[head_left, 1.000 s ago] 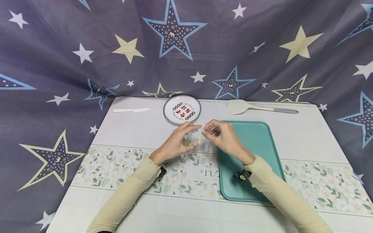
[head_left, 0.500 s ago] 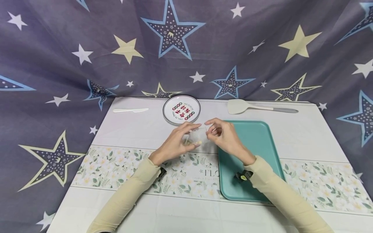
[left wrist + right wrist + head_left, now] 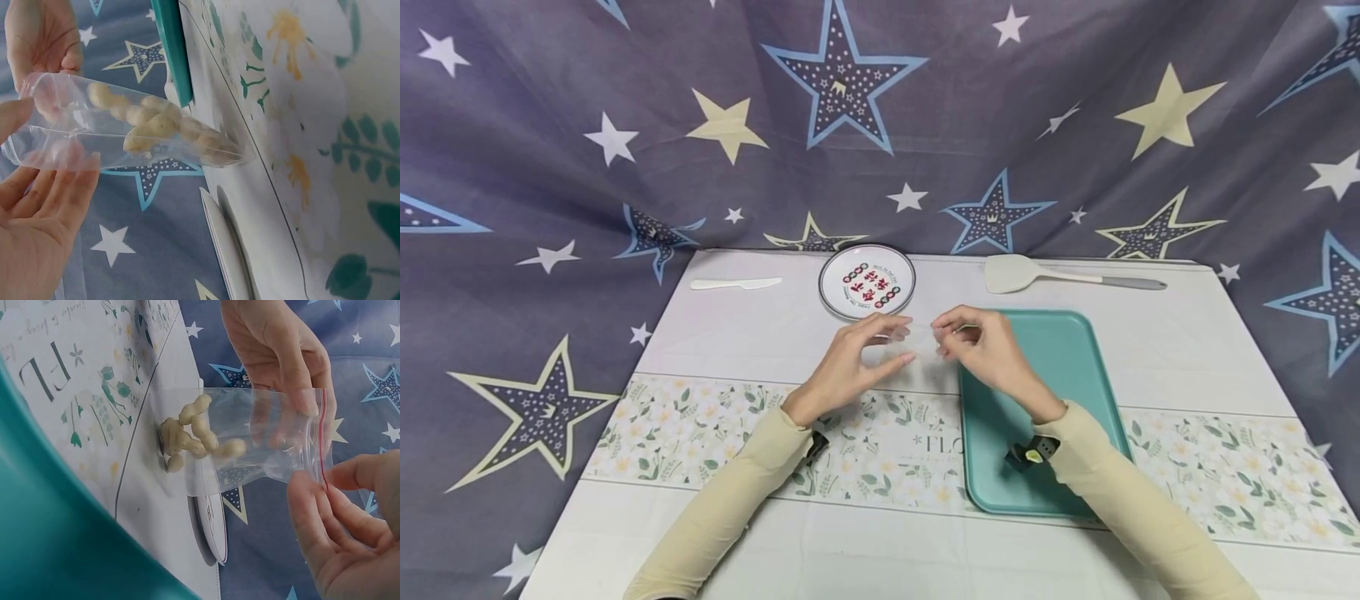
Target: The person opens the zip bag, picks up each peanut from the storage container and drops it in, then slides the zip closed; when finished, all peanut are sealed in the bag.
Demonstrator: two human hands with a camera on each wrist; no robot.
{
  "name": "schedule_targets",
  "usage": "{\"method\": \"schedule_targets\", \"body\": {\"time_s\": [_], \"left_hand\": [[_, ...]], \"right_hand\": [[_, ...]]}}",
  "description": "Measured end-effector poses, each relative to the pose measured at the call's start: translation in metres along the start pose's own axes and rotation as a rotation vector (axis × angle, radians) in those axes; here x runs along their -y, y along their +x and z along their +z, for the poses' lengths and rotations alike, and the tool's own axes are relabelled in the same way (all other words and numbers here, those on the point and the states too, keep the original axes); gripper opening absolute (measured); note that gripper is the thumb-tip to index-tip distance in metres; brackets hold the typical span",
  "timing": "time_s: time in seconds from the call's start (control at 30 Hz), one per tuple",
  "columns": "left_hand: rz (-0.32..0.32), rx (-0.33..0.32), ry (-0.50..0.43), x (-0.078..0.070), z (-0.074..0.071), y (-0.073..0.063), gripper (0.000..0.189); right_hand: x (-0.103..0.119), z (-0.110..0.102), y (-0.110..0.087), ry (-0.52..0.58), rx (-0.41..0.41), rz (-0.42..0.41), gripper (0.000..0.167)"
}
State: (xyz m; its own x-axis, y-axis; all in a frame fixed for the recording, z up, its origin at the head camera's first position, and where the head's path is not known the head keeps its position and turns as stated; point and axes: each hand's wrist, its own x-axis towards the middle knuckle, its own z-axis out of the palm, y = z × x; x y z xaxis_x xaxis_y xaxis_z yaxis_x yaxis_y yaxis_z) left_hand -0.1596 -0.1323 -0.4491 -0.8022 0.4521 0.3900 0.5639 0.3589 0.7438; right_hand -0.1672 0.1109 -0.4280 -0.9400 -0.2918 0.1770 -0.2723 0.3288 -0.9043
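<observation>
A clear zip bag (image 3: 247,465) with a red line along its mouth holds several peanuts in their shells (image 3: 150,128), gathered at the end away from the fingers. My left hand (image 3: 842,362) holds one side near the mouth; in the right wrist view its thumb lies on the film with other fingers behind. My right hand (image 3: 992,350) pinches the opposite side beside the red line (image 3: 323,437). Seen from the head, both hands face each other above the table, left of the tray, and the bag is barely visible between them.
A teal tray (image 3: 1063,350) lies under the right forearm. Behind the hands stands a white plate (image 3: 868,279) with red writing. A white knife (image 3: 736,284) is at the back left, and a white spatula (image 3: 1011,275) with a grey-ended handle at the back right.
The right hand has shifted slightly right, widening the gap between the hands. The left thumb has spread from its fingers, and the bag's yellowish contents no longer show in the head view.
</observation>
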Motion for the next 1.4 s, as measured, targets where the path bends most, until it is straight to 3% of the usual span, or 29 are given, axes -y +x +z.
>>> {"method": "schedule_targets", "body": {"time_s": [0.27, 0.63, 0.87, 1.0, 1.27, 1.4], "left_hand": [[0.006, 0.000, 0.004, 0.002, -0.001, 0.000, 0.046], [0.007, -0.029, -0.003, 0.005, -0.001, -0.001, 0.042], [-0.053, -0.065, -0.037, 0.002, -0.002, -0.001, 0.032], [-0.097, -0.106, -0.107, 0.000, -0.002, 0.000, 0.024], [-0.180, -0.189, -0.389, -0.010, -0.006, 0.002, 0.016], [-0.203, -0.205, -0.441, -0.014, -0.008, 0.001, 0.017]], "right_hand": [[-0.006, -0.002, 0.001, 0.043, 0.025, 0.017, 0.019], [-0.011, -0.003, 0.001, -0.035, 0.044, 0.006, 0.020], [-0.011, -0.002, 0.002, -0.043, 0.026, -0.004, 0.013], [-0.012, -0.002, 0.002, -0.004, 0.015, -0.007, 0.013], [-0.005, -0.002, 0.002, 0.026, -0.022, -0.036, 0.012], [0.000, -0.002, 0.000, 0.059, -0.028, -0.051, 0.011]]}}
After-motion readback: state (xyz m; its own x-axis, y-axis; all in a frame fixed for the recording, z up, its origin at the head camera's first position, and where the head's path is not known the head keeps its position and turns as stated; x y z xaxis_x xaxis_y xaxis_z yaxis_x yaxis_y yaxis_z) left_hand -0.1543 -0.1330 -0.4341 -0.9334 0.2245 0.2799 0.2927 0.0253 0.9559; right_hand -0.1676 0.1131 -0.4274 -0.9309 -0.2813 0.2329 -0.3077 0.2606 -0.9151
